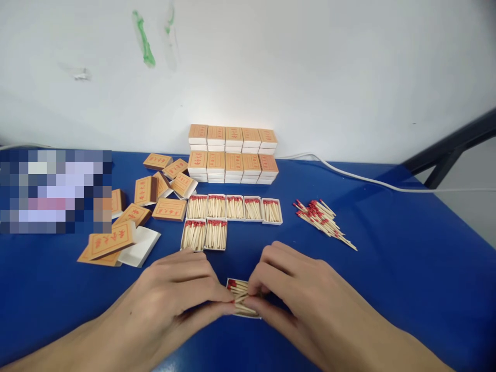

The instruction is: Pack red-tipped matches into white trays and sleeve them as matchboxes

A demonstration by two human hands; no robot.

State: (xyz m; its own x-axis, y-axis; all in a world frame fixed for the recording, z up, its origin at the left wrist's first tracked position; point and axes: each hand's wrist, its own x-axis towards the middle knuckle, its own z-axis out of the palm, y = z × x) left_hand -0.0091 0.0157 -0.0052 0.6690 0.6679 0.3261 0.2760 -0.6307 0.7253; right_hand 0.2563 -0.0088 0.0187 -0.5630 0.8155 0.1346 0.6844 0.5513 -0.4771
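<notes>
A white matchbox tray [251, 314] filled with red-headed matchsticks [241, 285] lies on the blue table, between my two hands. My left hand [182, 287] is at the tray's left side, thumb and forefinger pinched by the match heads. From the other side, my right hand [292, 281] pinches the plain ends of matchsticks over the tray, and its fingers hide the tray's right part. Beyond my hands, several filled trays [216, 235] stand in two rows, match heads pointing away. To the right is a loose pile of matchsticks [320, 218].
Closed matchboxes [233, 163] are stacked in two rows by the white wall. Several orange matchbox sleeves [169, 210] are scattered at the left, with an empty white tray [140, 247] among them. A white cable [356, 179] runs along the back right. A blurred-out patch covers the far left.
</notes>
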